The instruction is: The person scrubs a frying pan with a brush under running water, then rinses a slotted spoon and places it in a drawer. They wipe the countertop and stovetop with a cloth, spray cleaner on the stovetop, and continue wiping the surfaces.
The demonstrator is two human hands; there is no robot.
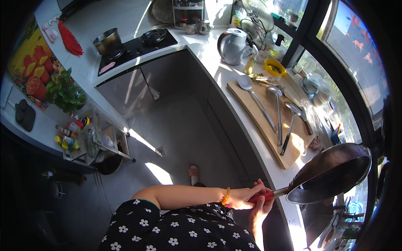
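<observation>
My left hand (pixel 243 197), with a yellow bead bracelet at its wrist, is closed on the red handle of a dark metal wok (pixel 333 172). Just beside it my right hand (pixel 262 207) also touches the handle, its fingers partly hidden. The wok is tilted on its side above the right part of the counter. On a wooden cutting board (pixel 273 125) lie a metal spatula (pixel 259 105), a ladle (pixel 279 116), a skimmer with a black handle (pixel 290 125) and a knife with a wooden handle (pixel 305 121).
An electric kettle (pixel 234 47) and a yellow basket (pixel 274 67) stand beyond the board. A pot (pixel 107 42) sits on the gas hob (pixel 138 48) at the upper left. A wheeled rack (pixel 110 141) with bottles stands at the left, near a potted plant (pixel 66 91).
</observation>
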